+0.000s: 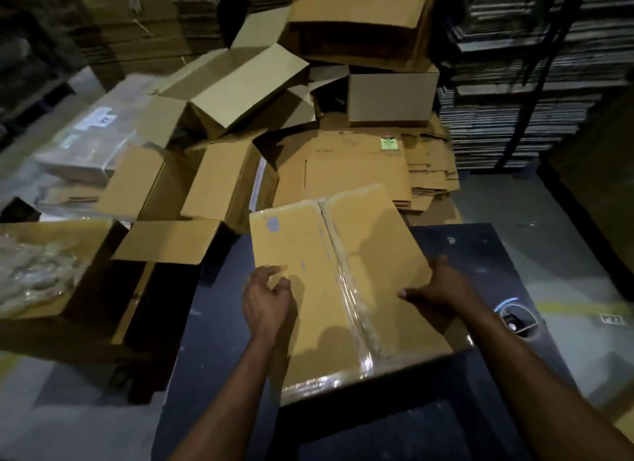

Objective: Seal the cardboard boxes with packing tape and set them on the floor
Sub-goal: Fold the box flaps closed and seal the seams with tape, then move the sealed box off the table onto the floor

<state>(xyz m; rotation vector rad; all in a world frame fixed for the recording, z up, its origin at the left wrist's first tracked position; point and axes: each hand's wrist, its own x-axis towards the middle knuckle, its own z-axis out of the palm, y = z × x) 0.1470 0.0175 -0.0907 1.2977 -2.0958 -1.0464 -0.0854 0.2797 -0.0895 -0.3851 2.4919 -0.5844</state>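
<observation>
A brown cardboard box [319, 255] lies on the dark table [480, 255], its flaps closed and clear tape running along the centre seam and both ends. My left hand [266, 301] rests on the box's left side with fingers loosely bent over the top. My right hand [437, 285] grips the box's right edge, thumb on top and fingers hidden down the side. A roll of packing tape [518, 318] lies on the table to the right of my right arm.
Several open, unsealed boxes [192, 193] are piled on the floor beyond the table, with flattened cartons [360, 159] behind. At the left, an open box [51, 272] holds clear plastic wrap. Stacked cardboard sheets [507, 100] stand at the back right. Grey floor [583, 255] shows to the right.
</observation>
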